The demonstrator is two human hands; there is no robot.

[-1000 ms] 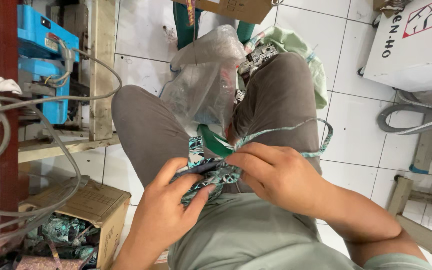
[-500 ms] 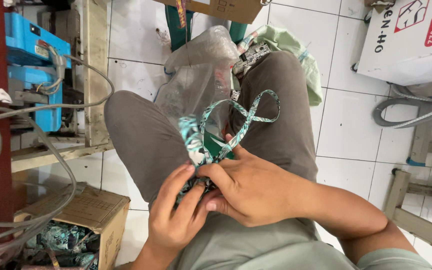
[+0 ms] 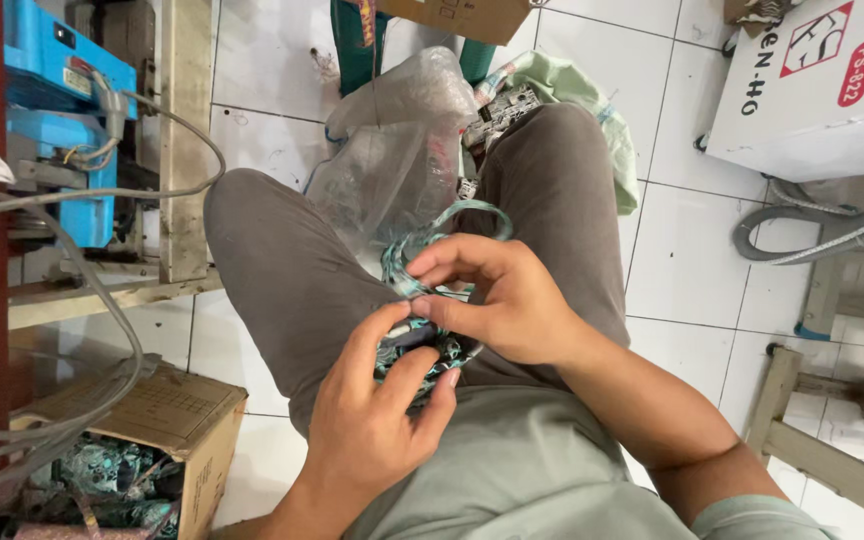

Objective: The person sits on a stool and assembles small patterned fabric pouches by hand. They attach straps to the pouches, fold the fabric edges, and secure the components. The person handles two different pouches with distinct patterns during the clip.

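Note:
I sit with my knees apart and hold a bundle of teal patterned straps (image 3: 404, 262) over my lap. My left hand (image 3: 377, 415) cups the bundle from below, with the thumb pressed on top. My right hand (image 3: 507, 295) pinches a strap just above it, and a loop of strap (image 3: 472, 210) arcs up behind the fingers. Both hands touch each other around the bundle. Part of the bundle is hidden inside my palms.
A clear plastic bag (image 3: 397, 160) of similar pieces lies between my knees on the white tiled floor. A cardboard box (image 3: 167, 420) of patterned pieces stands at lower left. A blue machine (image 3: 57, 100) with cables sits left, a white box (image 3: 817, 85) at upper right.
The long strap that stretched out to the right has been drawn in and wound into a small loop at the bundle. My hands have closed together.

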